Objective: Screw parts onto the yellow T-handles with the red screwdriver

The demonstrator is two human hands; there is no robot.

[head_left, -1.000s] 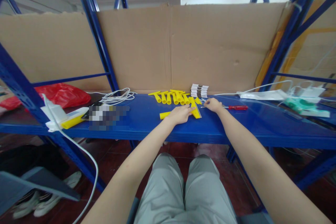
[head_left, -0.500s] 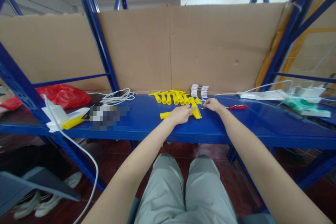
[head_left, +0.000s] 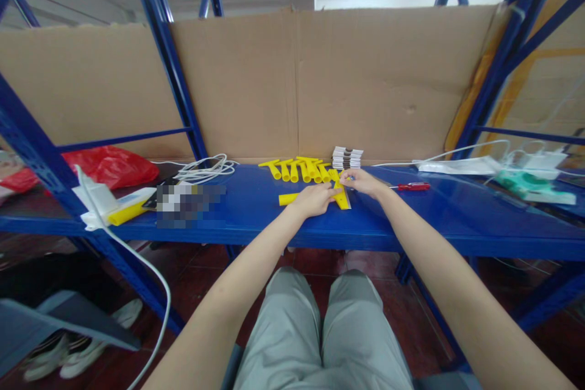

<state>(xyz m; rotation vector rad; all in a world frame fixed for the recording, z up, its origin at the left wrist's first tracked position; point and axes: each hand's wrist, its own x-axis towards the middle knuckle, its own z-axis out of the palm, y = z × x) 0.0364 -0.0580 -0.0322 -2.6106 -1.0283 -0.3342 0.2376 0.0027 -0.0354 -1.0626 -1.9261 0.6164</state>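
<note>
A yellow T-shaped scraper point(head_left: 342, 200) lies flat on the blue shelf, a thin metal blade along its right edge. Wrapped over its middle is my left hand point(head_left: 314, 199), with the handle sticking out to the left. My right hand point(head_left: 364, 182) is over the far end of the scraper's head, thumb and fingers pinched together. Whatever they pinch is too small to make out. Behind the hands stand several yellow scraper handles point(head_left: 294, 172) in a row, beside a stack of small white packs point(head_left: 347, 157). A red screwdriver point(head_left: 414, 186) rests right of my right hand.
A cardboard panel point(head_left: 365, 73) closes off the back of the blue shelf point(head_left: 256, 207). To the left are a coiled white cable point(head_left: 205, 169), a red plastic bag point(head_left: 114, 166) and a white adapter point(head_left: 95, 192). A green-and-white packet point(head_left: 532, 186) lies at the right.
My right hand has moved left from the small loose parts beside the scraper to the scraper's head. My left hand stays on the scraper, nearly unmoved.
</note>
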